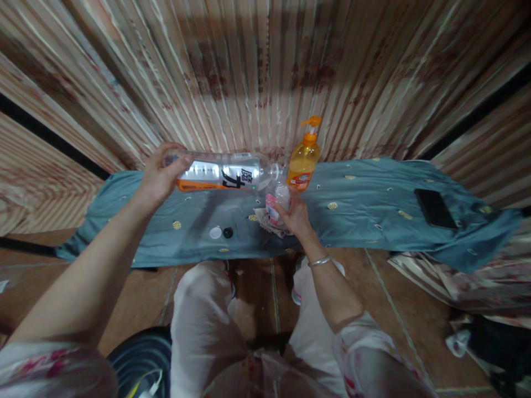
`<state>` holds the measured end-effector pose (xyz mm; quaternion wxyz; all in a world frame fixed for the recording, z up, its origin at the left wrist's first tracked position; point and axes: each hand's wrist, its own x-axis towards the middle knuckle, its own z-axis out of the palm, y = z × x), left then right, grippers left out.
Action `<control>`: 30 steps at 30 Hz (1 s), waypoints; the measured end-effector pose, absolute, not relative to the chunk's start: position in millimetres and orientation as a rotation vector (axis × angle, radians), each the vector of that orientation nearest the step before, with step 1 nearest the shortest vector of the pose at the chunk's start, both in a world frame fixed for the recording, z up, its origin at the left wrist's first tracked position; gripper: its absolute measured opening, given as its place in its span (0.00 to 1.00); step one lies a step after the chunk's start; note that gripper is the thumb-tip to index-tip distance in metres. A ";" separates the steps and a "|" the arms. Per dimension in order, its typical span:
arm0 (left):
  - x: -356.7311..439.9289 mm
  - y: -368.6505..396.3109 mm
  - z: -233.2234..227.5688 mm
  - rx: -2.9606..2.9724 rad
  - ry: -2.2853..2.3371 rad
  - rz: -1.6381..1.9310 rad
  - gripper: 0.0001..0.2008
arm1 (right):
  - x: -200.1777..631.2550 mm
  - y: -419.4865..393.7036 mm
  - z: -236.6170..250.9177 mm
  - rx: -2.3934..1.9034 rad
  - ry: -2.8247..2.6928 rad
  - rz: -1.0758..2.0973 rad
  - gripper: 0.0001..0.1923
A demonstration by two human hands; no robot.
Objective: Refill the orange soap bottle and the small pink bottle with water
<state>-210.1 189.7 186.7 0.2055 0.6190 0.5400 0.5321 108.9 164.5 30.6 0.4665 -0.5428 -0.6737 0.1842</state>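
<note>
Bottle (219, 176) tipped in left grip (160, 177), mouth seemingly touching small bottle (277, 202) in right grip (295, 214).

Orange pump bottle (305, 157), black phone (435, 208)

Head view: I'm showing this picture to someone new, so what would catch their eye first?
Likely the large clear bottle, held on its side by the left hand, its mouth over a small bottle gripped by the right hand above the blue-green cloth. Just behind stands an orange pump bottle; a black phone lies far right on the cloth.
</note>
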 end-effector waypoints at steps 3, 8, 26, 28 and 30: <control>-210.3 188.5 187.5 1.758 1.518 1.467 0.27 | 109.3 165.5 28.5 -1.326 -1.648 0.450 0.38; -207.1 186.0 190.4 1.756 1.541 1.474 0.29 | 109.4 166.1 27.8 -1.328 -1.654 0.452 0.39; -205.4 186.3 192.1 1.762 1.514 1.467 0.32 | 109.5 162.9 33.6 -1.345 -1.663 0.456 0.36; -205.5 186.7 191.7 1.753 1.512 1.478 0.31 | 109.8 162.8 33.7 -1.347 -1.668 0.448 0.35; -205.3 186.8 191.6 1.752 1.518 1.480 0.30 | 110.1 163.3 33.2 -1.334 -1.678 0.444 0.35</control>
